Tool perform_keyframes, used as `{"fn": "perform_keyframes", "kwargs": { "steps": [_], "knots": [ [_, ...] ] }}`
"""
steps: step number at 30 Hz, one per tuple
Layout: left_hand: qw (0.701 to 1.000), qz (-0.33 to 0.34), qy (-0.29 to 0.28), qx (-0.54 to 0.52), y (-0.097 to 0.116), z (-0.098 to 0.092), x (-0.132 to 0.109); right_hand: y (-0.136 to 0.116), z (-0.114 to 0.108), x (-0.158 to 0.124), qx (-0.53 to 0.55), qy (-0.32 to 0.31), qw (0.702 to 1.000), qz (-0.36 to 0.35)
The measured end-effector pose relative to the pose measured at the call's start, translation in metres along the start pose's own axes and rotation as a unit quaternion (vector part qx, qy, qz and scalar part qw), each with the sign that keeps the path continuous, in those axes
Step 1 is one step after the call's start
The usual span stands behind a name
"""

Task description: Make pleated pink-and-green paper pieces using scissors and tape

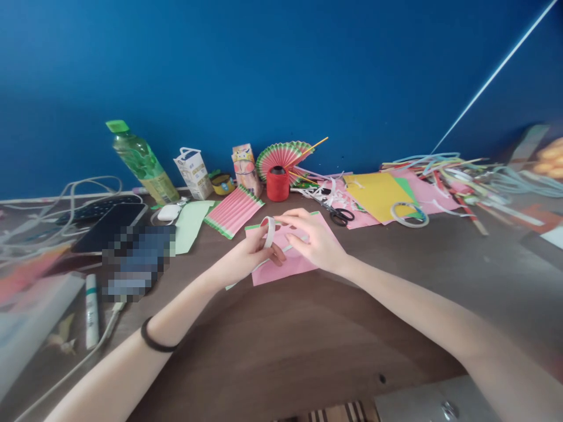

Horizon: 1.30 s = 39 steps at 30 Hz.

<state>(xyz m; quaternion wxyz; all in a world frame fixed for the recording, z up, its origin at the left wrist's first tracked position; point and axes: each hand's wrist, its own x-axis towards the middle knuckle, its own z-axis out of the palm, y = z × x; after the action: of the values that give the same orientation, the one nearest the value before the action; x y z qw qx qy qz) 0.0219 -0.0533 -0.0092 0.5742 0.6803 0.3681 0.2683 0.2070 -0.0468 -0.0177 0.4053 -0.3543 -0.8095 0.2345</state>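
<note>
My left hand (240, 258) grips a narrow white roll of tape (270, 233), held on edge above a pink sheet of paper (303, 266) with a green far border. From the right, my right hand (323, 243) reaches over the sheet. Its fingers are apart, and the index fingertip is at or very near the roll's upper rim; whether it touches the tape's end I cannot tell. A thin pale strip runs across the sheet beneath my hands. Beyond it lies a pleated pink paper (234, 212) with green edges.
A red spool (278, 186) stands before a pleated fan (281, 158). Black-handled scissors (341, 217) lie beside yellow paper (373, 196) and another tape roll (410, 215). Leftward are a green bottle (143, 164), a carton (193, 173), a phone (109, 228), a marker (92, 313) and cables.
</note>
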Motion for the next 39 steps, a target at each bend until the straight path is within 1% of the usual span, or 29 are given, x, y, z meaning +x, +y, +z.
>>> {"fn": "perform_keyframes", "kwargs": {
  "steps": [2,6,10,13,17,19,21,23,26,28,30,35,39],
  "knots": [
    [1.000,-0.001,0.000,0.011,-0.001,0.001,0.000,-0.003,0.002,-0.003,-0.010,-0.019,1.000,-0.005],
    [0.999,-0.001,-0.002,0.039,0.001,0.000,-0.001,-0.006,0.005,-0.005,-0.019,-0.036,0.999,-0.008],
    [0.995,0.000,0.020,0.098,0.004,-0.001,-0.002,-0.004,0.001,-0.001,-0.011,-0.044,0.999,-0.001],
    [0.991,-0.011,0.036,0.128,0.005,0.000,-0.003,-0.003,-0.005,0.003,0.043,-0.046,0.998,0.012],
    [0.990,-0.013,0.047,0.133,0.005,0.000,-0.002,-0.001,-0.007,0.005,0.139,-0.042,0.987,0.070],
    [0.990,-0.014,0.048,0.130,0.005,0.000,-0.002,0.000,-0.005,0.005,0.166,-0.037,0.982,0.084],
    [0.990,-0.017,0.047,0.130,0.006,0.001,-0.002,0.001,-0.003,0.004,0.177,-0.037,0.980,0.082],
    [0.990,-0.015,0.047,0.134,0.006,0.000,-0.002,0.002,-0.002,0.004,0.149,-0.042,0.986,0.067],
    [0.988,-0.014,0.047,0.143,0.007,0.000,-0.002,-0.002,-0.006,0.005,0.057,-0.056,0.996,0.030],
    [0.988,-0.018,0.043,0.150,0.007,0.001,-0.003,-0.005,-0.010,0.006,0.021,-0.060,0.998,0.008],
    [0.987,-0.022,0.035,0.154,0.007,0.001,-0.003,-0.008,-0.012,0.006,0.015,-0.049,0.999,0.003],
    [0.986,-0.035,0.019,0.163,0.007,0.001,-0.004,-0.010,-0.008,0.005,0.044,-0.013,0.998,0.049],
    [0.990,-0.019,-0.033,0.138,0.009,-0.001,-0.005,-0.010,-0.006,0.003,0.093,-0.014,0.992,0.087]
  ]
}}
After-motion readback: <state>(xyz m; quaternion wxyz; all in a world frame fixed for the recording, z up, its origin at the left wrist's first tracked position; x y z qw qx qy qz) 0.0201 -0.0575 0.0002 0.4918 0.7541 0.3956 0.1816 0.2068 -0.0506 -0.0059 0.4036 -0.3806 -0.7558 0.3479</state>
